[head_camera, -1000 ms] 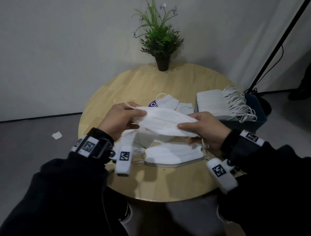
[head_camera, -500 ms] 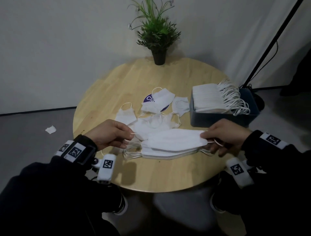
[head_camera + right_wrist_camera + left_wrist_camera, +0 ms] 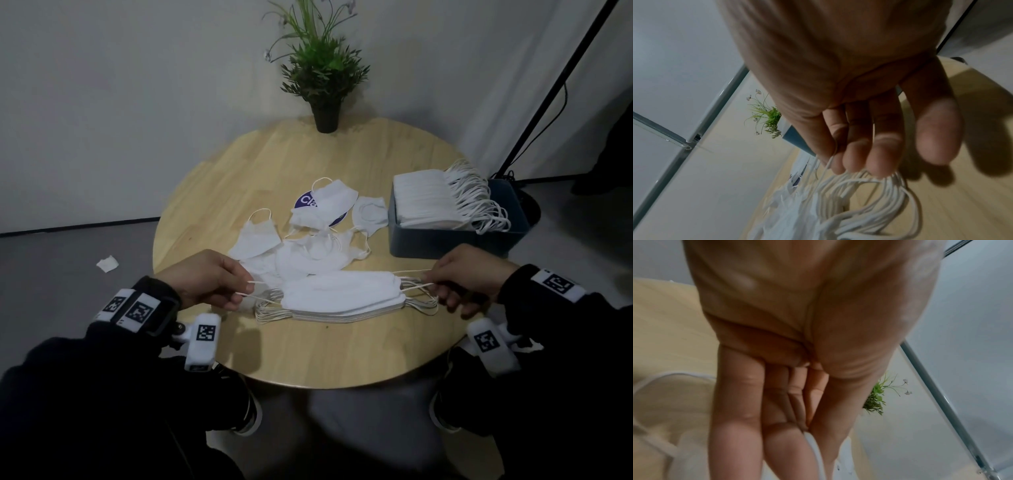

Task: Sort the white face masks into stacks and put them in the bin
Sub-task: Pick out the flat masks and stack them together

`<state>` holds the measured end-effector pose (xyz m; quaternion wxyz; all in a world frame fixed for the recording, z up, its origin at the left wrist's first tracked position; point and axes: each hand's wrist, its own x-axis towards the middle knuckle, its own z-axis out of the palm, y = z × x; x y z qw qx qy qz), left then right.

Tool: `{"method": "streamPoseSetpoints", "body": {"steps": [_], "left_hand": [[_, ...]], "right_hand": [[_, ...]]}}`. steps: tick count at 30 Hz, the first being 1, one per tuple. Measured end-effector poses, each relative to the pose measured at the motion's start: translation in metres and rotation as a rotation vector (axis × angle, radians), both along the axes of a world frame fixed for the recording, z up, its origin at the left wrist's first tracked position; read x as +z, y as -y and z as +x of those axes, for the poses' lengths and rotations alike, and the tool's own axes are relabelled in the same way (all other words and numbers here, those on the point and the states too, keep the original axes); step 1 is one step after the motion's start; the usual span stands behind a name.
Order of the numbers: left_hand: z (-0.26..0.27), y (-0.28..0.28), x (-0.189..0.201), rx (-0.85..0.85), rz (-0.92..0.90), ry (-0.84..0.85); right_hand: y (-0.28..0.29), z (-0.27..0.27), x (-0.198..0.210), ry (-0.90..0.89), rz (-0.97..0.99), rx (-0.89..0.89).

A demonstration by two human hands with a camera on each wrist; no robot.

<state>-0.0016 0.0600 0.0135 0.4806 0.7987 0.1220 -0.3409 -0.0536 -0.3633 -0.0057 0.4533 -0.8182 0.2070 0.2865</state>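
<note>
At the right edge of the round wooden surface point(image 3: 219, 192), a dark blue bin point(image 3: 445, 243) holds a tight row of folded white face masks point(image 3: 421, 197), packed on edge against its left wall, with their ear loops point(image 3: 479, 202) spilling in a bundle over the right part of the bin.

Near the front of the surface lies a flat stack of masks point(image 3: 342, 308), edges roughly aligned, loops fanned out at both ends. The top mask point(image 3: 339, 287) sits on this stack, long and boat-shaped, white and creased along its middle. The left hand point(image 3: 205, 277) pinches its left ear loop between thumb and fingers; the right hand point(image 3: 462, 277) pinches the right ear loop likewise, so the mask is stretched between the two hands.

Behind the stack, unsorted masks point(image 3: 308, 253) lie loose and overlapping in the middle of the surface; one covers part of a round purple label point(image 3: 305, 205). A potted plant point(image 3: 322, 68) stands at the far edge.

The left wrist view shows the cord point(image 3: 813, 449) passing between thumb and fingertips, a detail too small in the head view. The right wrist view shows the lower fingers point(image 3: 937, 129) loosely extended above the many loops point(image 3: 869, 199) of the stack, with only the thumb side holding a cord.
</note>
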Motion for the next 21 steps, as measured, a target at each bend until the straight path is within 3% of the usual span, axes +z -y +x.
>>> {"method": "streamPoseSetpoints", "body": {"steps": [21], "left_hand": [[0.001, 0.01, -0.012, -0.079, 0.105, 0.046]], "right_hand": [[0.014, 0.002, -0.009, -0.108, -0.149, 0.14]]}}
